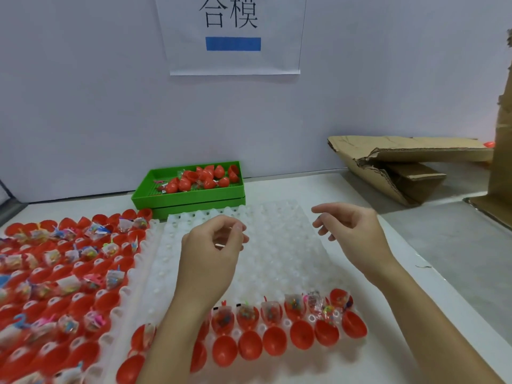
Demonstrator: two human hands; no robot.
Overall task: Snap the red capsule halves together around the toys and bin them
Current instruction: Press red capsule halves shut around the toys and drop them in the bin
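While both hands hover with nothing in them, the biggest thing on the table is the translucent white tray (pixel 277 245) right in front, and I'll place everything else off that. Most of its sockets are bare; only the two rows along its near edge are filled. The farther of those rows has red capsule halves (pixel 273 311) with little bagged toys (pixel 293 303) sitting in them, and the row nearest the person has bare red halves (pixel 302 335), hollow side up. Left of that tray sits a second tray (pixel 130 275) packed with more red halves and toy bags. Behind the white tray is the green bin (pixel 188 199), with closed red capsules (pixel 203 177) piled inside. Off to its right, some flattened cardboard (pixel 401 162).

Left hand (pixel 213 250) hangs over the tray's middle, fingers loosely curled, gripping nothing. Right hand (pixel 352 231) is over the tray's far right part, fingers relaxed and spread, also holding nothing.

My guess: these halves are light, thin, stiff plastic and a bit slick, so pinch by the rounded outside near the rim, tuck the crinkly bag in so it doesn't catch the seam, then press straight together.
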